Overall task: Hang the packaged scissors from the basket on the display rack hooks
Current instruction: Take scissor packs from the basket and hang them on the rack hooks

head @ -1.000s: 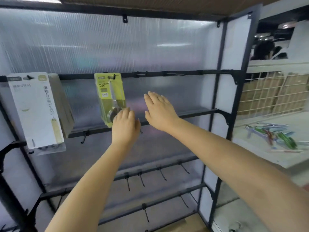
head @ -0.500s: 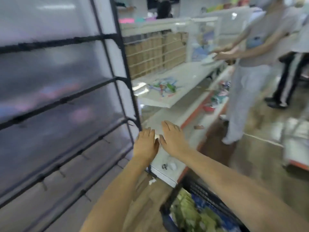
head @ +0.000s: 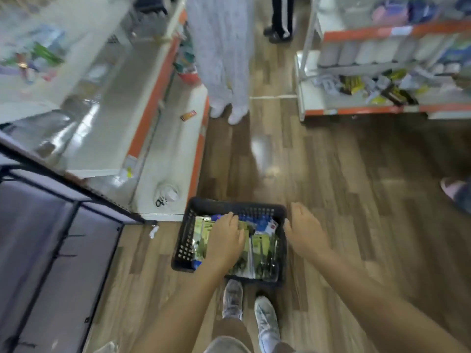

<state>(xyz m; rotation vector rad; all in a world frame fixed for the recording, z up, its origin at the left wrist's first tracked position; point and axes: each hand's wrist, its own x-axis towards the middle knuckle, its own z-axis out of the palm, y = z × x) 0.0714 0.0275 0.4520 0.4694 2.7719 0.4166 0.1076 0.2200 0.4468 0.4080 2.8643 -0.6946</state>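
Observation:
A black plastic basket (head: 237, 206) stands on the wooden floor just in front of my feet. It holds several green packaged scissors (head: 263, 253) and some blue packs. My left hand (head: 225, 238) reaches down into the basket and lies over the green packs with its fingers stretched forward; no grip shows. My right hand (head: 304, 230) hovers at the basket's right rim, relaxed and holding nothing. A lower corner of the black display rack (head: 58, 225) shows at the left, with a few bare hooks on its bars.
A white shelf unit with orange trim (head: 153, 123) runs along the left behind the rack. A person in white trousers (head: 224, 59) stands in the aisle ahead. Another stocked shelf (head: 369, 72) is at the far right. A slippered foot (head: 456, 192) enters from the right edge.
My view swung from the rack, where a green scissors pack hangs, right and down to the floor basket. Both hands dropped from the rack; the left now lies on the packs.

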